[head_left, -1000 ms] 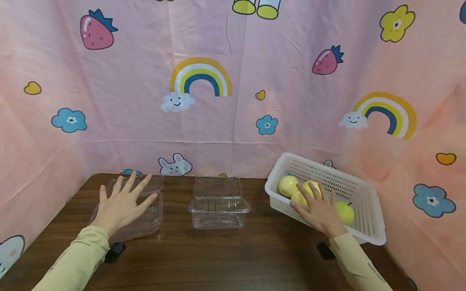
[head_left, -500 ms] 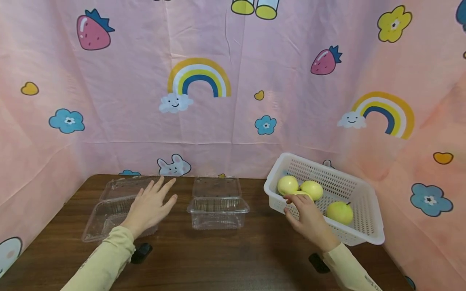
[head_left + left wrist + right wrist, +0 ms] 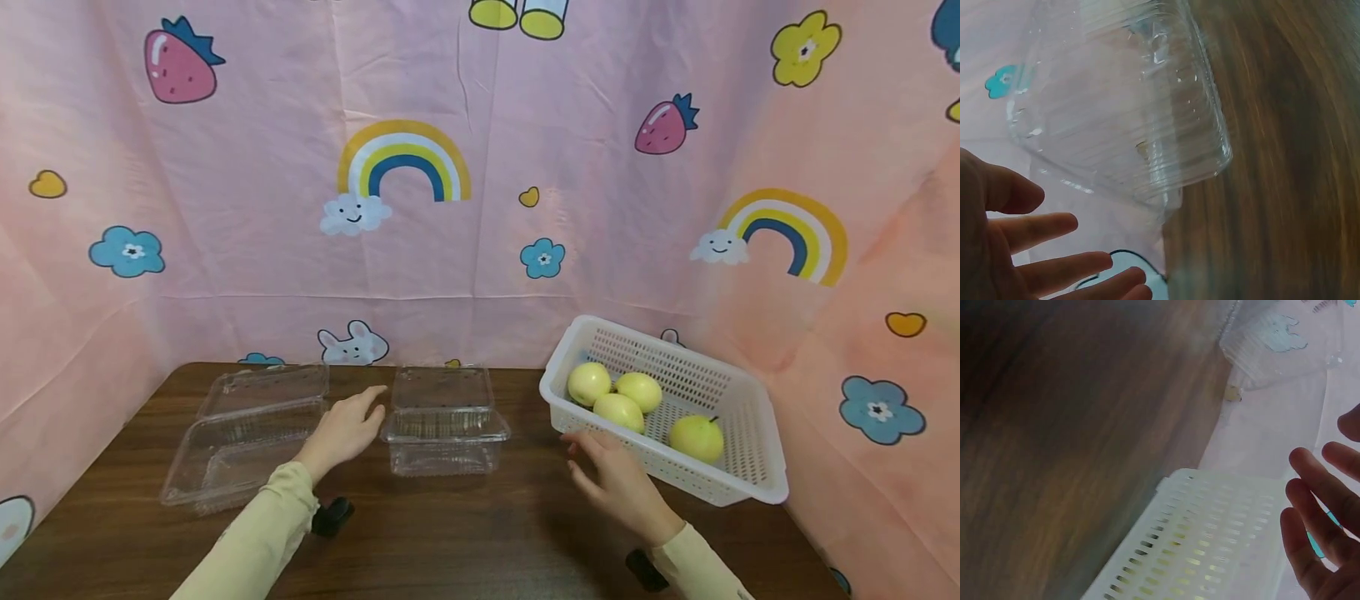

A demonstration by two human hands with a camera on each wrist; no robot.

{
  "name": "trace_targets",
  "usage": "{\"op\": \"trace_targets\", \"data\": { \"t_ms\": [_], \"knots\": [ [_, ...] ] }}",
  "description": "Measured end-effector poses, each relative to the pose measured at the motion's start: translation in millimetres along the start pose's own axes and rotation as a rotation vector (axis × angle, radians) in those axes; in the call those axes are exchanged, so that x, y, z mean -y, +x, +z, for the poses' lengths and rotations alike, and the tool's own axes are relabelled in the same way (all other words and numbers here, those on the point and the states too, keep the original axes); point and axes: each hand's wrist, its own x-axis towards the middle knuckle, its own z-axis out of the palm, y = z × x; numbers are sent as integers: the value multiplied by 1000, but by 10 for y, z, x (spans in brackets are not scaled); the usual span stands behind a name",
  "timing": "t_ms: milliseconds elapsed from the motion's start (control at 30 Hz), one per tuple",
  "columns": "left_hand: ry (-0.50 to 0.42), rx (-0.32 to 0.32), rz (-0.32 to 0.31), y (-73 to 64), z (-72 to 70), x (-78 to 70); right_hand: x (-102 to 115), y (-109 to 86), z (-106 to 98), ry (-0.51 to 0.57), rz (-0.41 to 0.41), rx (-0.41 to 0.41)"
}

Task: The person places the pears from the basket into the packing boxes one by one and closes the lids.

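Observation:
Two clear plastic clamshell boxes stand on the table with their lids raised. My left hand (image 3: 343,435) hovers between the left box (image 3: 240,454) and the middle box (image 3: 446,457), its fingers loosely bent and holding nothing. In the left wrist view the fingers lie apart below the middle box (image 3: 1122,125). My right hand (image 3: 618,483) is in front of the white basket (image 3: 738,490), fingers relaxed, with nothing in them. Several yellow-green pears lie in the basket; one pear (image 3: 697,438) sits apart from the group (image 3: 618,412). The right wrist view shows the basket's slotted side (image 3: 1191,531) beside the fingers.
The brown wooden table (image 3: 465,542) ends at a pink patterned cloth (image 3: 435,258), which hangs behind it and at both sides. A black wrist device shows under each sleeve: one device (image 3: 332,517) on the left, another device (image 3: 646,570) on the right.
My left hand has moved right, from over the left box toward the middle box, its spread fingers relaxing. My right hand has drawn back from over the pears to the basket's front left.

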Motion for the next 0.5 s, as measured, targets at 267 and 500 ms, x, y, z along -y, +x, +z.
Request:
{"op": "trace_targets", "data": {
  "t_ms": [267,500],
  "knots": [
    [-117,89,-109,60,146,94,-23,-93,45,27,-13,-13],
    [-269,68,-107,0,238,64,-31,-141,36,55,14,-22]
  ]
}}
